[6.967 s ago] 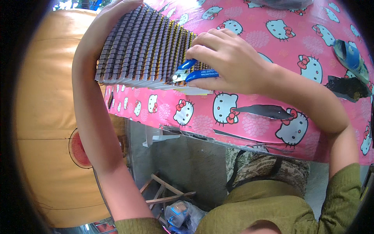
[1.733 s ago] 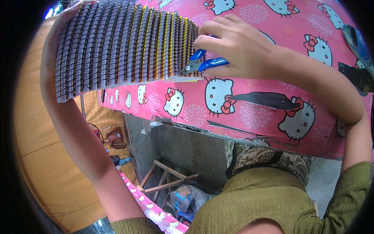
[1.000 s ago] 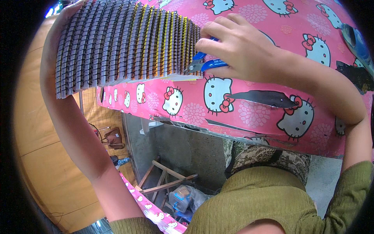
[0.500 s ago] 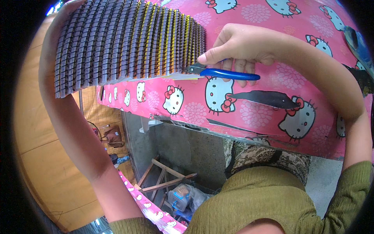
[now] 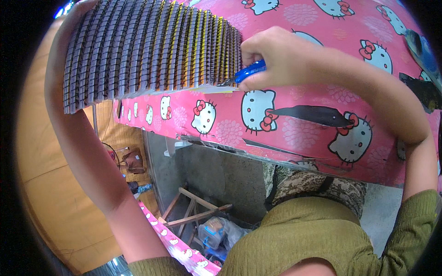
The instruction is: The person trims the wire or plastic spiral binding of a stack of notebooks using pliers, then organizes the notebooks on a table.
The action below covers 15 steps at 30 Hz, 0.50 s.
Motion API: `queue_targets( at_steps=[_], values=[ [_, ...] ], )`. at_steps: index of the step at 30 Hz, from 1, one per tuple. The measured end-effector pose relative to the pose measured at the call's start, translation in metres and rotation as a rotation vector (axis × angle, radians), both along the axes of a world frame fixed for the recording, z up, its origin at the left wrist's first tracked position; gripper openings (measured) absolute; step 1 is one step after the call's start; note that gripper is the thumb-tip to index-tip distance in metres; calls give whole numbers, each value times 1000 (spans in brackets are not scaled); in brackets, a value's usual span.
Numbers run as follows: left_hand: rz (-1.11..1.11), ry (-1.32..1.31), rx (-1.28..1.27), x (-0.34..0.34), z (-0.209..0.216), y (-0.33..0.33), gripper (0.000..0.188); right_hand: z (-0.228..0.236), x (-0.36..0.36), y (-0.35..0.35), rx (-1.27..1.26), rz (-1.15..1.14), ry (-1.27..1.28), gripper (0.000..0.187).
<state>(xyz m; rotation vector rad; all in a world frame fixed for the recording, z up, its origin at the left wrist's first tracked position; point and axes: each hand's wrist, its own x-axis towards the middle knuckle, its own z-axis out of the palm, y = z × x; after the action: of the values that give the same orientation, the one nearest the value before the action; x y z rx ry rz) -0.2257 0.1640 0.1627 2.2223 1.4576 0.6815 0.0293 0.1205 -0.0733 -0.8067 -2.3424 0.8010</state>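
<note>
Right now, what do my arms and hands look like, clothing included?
Olive-green, finely textured sleeves end above the elbows; both forearms are bare. The right hand is ungloved, with no watch or bracelet visible at the wrist. The left hand is mostly hidden.

Bench (image 5: 294, 133) out in front, bound books (image 5: 147, 50) lined up at its left, left forearm (image 5: 85, 142) flanking their outer side, cutters (image 5: 251, 71) at their right end, in the right grip (image 5: 276, 57), wooden frame (image 5: 197, 207) down below, plastic box (image 5: 212, 234) just beside it.

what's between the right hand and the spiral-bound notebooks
The blue-handled cutters, held in the right hand, with their metal tip at the lower right end of the spiral-bound notebooks; the head view shows this.
</note>
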Motion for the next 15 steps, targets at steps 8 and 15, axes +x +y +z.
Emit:
queue_targets(
  at_steps=[8,15],
  values=[
    [1,-4,8,-4,-1,-3,35,5,6,-1,-187,11,2,38],
    [-12,2,9,-4,-3,0,35,-18,5,-9,695,-142,51,44]
  ],
)
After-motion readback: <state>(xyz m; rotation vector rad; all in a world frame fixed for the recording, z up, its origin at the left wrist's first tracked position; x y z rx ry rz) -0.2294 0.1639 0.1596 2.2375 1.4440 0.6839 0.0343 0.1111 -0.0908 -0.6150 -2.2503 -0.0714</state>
